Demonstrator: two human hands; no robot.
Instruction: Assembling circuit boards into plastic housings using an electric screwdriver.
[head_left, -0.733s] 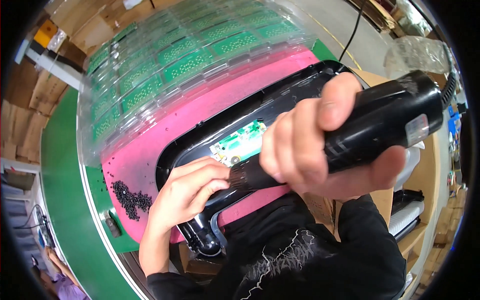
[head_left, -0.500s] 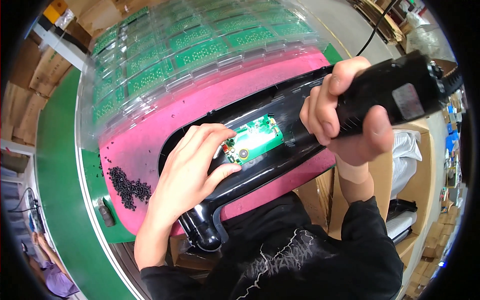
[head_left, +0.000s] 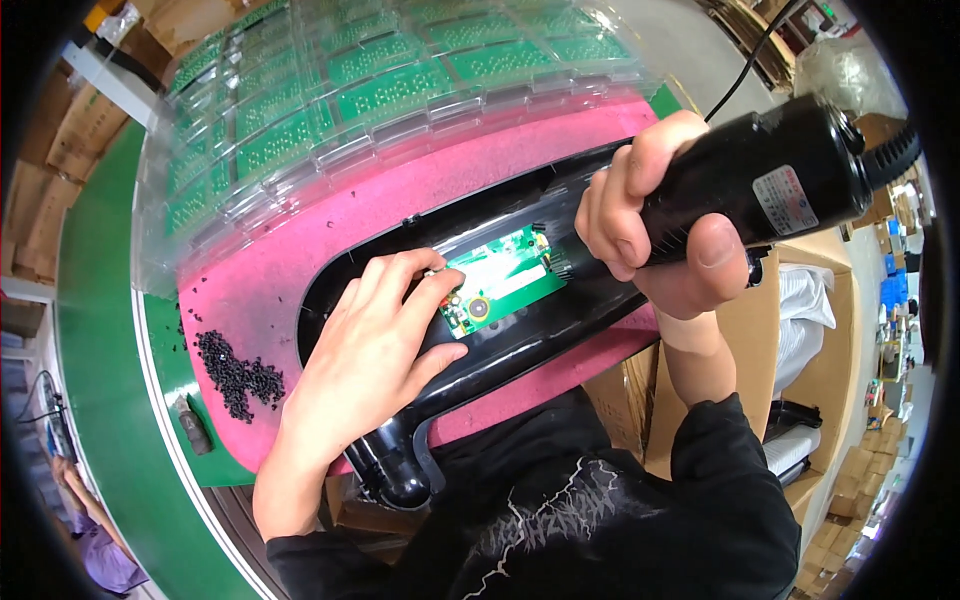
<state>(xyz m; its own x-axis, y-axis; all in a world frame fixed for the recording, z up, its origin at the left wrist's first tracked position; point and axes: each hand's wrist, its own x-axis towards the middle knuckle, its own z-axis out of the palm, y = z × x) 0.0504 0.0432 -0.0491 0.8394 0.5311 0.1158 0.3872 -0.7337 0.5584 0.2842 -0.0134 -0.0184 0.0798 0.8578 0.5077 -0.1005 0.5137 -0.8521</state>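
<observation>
My right hand [head_left: 665, 210] is wrapped round a thick black electric screwdriver [head_left: 755, 185], with a pale label on its side and a ribbed cord sleeve at its rear. Its front end points down-left toward a green circuit board [head_left: 515, 290]; its tip is hard to make out. The board lies inside a long black plastic housing [head_left: 545, 340] with a short curved handle part [head_left: 402, 478]. At the board's left end, my left hand [head_left: 375, 335] rests with index and middle fingertips on the corner. Its thumb is spread away over the housing.
A pink mat [head_left: 330, 215] lies under the housing. Small black screws [head_left: 238, 375] are heaped at its left, near a dark stubby object [head_left: 193, 425]. Clear trays of green boards [head_left: 390, 90] fill the back. A cardboard box [head_left: 830, 330] with wrapped parts stands right.
The screwdriver and my right hand have shifted slightly left. My left thumb has come off the board's lower edge, while the fingers stay at its corner. The whole view has shifted a little.
</observation>
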